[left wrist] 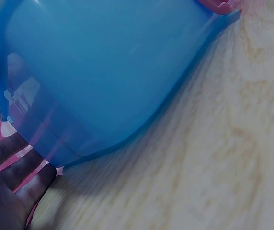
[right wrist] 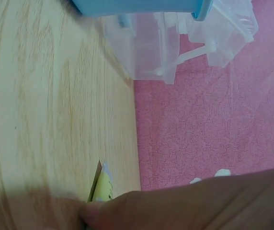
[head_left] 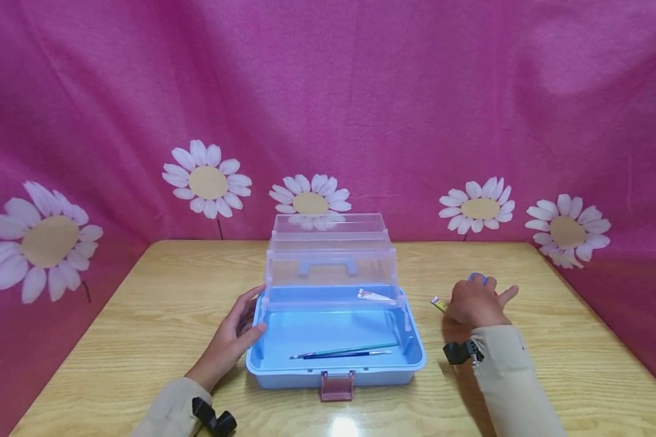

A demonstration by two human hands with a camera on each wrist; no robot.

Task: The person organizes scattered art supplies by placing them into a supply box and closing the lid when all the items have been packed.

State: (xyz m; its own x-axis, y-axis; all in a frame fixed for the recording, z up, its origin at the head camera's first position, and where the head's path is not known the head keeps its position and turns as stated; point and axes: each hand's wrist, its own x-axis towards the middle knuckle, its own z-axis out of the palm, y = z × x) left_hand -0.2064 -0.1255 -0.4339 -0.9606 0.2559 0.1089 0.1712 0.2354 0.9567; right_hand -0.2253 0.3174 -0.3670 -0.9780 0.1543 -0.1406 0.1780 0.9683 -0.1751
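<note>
A light blue plastic box (head_left: 336, 379) stands with its clear pinkish lid and tier (head_left: 333, 261) raised. My left hand (head_left: 232, 343) grips its left wall, thumb over the rim and fingers outside; several fingers (left wrist: 19, 167) show against the wall in the left wrist view. Inside the box lie a teal paintbrush (head_left: 355, 349), a dark blue paintbrush (head_left: 350, 354) and a small white tube (head_left: 376, 296). To the right, my right hand (head_left: 478, 302) pinches a slim yellow tube (head_left: 439, 303) low over the table, little finger spread. Its fingertips are hidden.
A blue item (head_left: 477, 277) peeks out beyond the right hand, with a bit of red beside it; their kind is hidden. The box's pink latch (head_left: 337, 386) hangs at the front. Behind the wooden table (head_left: 197, 267) hangs a magenta cloth (head_left: 328, 121) with white daisies.
</note>
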